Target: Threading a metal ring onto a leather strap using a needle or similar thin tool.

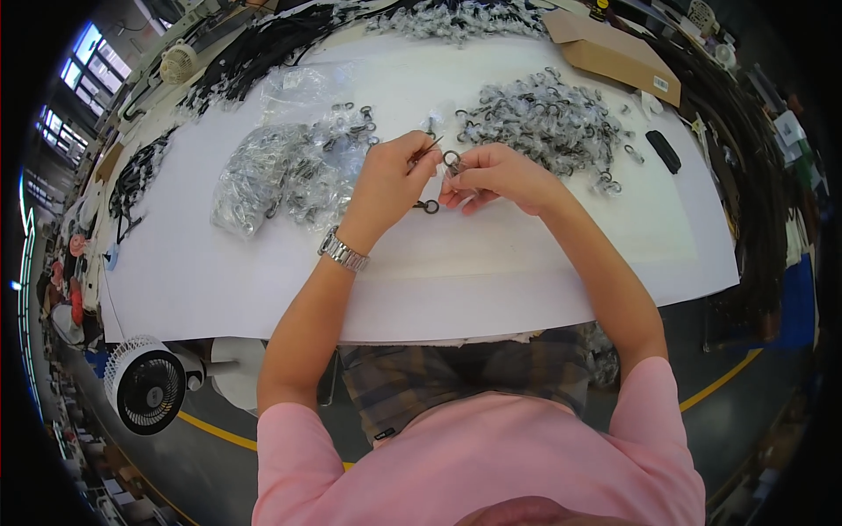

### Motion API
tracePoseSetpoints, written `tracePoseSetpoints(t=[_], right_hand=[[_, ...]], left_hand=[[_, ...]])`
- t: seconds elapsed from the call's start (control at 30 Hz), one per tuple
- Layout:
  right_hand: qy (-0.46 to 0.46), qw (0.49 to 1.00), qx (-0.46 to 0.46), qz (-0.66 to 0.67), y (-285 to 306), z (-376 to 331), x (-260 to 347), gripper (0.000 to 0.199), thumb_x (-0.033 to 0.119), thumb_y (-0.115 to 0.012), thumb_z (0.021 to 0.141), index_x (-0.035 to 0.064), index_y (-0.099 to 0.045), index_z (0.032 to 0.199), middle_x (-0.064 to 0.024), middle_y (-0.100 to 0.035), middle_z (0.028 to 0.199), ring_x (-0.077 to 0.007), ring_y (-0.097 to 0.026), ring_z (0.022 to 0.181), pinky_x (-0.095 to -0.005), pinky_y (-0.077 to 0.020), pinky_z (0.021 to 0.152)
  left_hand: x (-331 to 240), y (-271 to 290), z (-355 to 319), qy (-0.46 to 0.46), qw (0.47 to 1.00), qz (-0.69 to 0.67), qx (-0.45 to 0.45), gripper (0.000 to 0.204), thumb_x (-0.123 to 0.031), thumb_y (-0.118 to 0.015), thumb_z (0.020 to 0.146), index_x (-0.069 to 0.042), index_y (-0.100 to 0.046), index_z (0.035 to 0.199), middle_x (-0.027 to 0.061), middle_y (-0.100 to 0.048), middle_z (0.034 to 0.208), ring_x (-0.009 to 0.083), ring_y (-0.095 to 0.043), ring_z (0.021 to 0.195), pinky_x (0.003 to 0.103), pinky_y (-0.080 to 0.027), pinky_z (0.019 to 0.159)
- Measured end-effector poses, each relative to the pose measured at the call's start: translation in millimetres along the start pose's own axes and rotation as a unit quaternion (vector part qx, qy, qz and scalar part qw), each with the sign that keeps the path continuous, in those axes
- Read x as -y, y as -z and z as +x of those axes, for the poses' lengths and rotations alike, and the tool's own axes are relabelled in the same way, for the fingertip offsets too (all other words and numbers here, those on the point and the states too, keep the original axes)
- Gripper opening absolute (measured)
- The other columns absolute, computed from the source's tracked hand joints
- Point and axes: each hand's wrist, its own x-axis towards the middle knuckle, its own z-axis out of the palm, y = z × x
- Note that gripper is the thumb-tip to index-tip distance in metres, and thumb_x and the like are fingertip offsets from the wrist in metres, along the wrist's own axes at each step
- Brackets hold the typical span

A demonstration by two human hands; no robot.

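Note:
My left hand (396,180) is closed, its fingers pinching a thin dark pointed tool (428,149) whose exact kind I cannot make out. Close against it, my right hand (502,179) grips a dark metal ring fitting (451,159) with clear plastic film around its lower part. Just below the left fingers shows another dark ring (428,207); whether it lies on the table or hangs from the hand I cannot tell. Beyond my right hand spreads a pile of film-wrapped ring fittings (548,118). Left of my left wrist lies a clear plastic bag (254,175) with more fittings beside it.
White sheeting covers the table (491,289). An open cardboard box (614,57) stands at the far right, with a small black case (663,152) nearer. Black cords (254,66) are heaped at the far left. A white fan (151,386) sits below the table's left front edge.

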Motion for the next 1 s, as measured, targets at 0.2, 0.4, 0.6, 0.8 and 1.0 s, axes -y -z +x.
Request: tracePoseSetpoints(t=[0.2, 0.4, 0.6, 0.8, 1.0], right_hand=[[0.0, 0.991, 0.075, 0.108, 1, 2, -2, 0.024, 0.025, -0.059, 0.103, 0.0034, -0.068, 0.109, -0.009, -0.075, 0.099, -0.0168, -0.074, 0.089, -0.0321, -0.0609, 0.079], [0.003, 0.994, 0.082, 0.076, 2, 5, -9, 0.027, 0.029, -0.057, 0.105, 0.0044, -0.068, 0.11, -0.0076, -0.075, 0.101, -0.0165, -0.074, 0.087, -0.0318, -0.0609, 0.078], [0.154, 0.949, -0.087, 0.259, -4, 7, -6, 0.034, 0.032, -0.06, 0.105, 0.0043, -0.069, 0.123, -0.0004, -0.07, 0.122, -0.012, -0.061, 0.117, -0.0338, -0.0478, 0.101], [0.163, 0.934, 0.028, 0.317, -16, 14, -17, 0.042, 0.036, -0.054, 0.108, 0.0033, -0.062, 0.134, -0.0021, -0.071, 0.11, -0.0126, -0.065, 0.095, -0.038, -0.0501, 0.1], [0.143, 0.929, 0.016, 0.342, -12, 15, -28, 0.045, 0.035, -0.047, 0.11, 0.0009, -0.06, 0.136, -0.003, -0.07, 0.106, -0.0107, -0.063, 0.081, -0.0315, -0.0526, 0.085]], left_hand=[[4, -4, 1, -0.003, 0.997, -0.076, 0.02, 0.016, -0.015, -0.068, 0.095, 0.001, -0.068, 0.094, 0.0003, -0.063, 0.073, 0.0065, -0.05, 0.065, 0.025, -0.04, 0.059], [4, 0, 5, 0.078, 0.99, -0.118, 0.012, 0.015, -0.016, -0.068, 0.097, -0.002, -0.071, 0.093, -0.0023, -0.064, 0.072, 0.0022, -0.048, 0.057, 0.022, -0.035, 0.052], [-12, -3, 1, 0.152, 0.965, -0.212, -0.009, 0.026, -0.026, -0.067, 0.101, -0.001, -0.072, 0.094, -0.0023, -0.062, 0.071, 0.0011, -0.038, 0.049, 0.021, -0.027, 0.045], [-8, -20, -5, 0.138, 0.907, -0.393, 0.068, 0.029, -0.029, -0.063, 0.104, -0.001, -0.07, 0.102, 0.0023, -0.069, 0.078, 0.0024, -0.041, 0.05, 0.021, -0.029, 0.047], [1, -13, -5, 0.206, 0.845, -0.463, 0.173, 0.023, -0.023, -0.064, 0.104, -0.001, -0.068, 0.104, 0.0044, -0.07, 0.087, 0.0032, -0.045, 0.053, 0.02, -0.03, 0.048]])
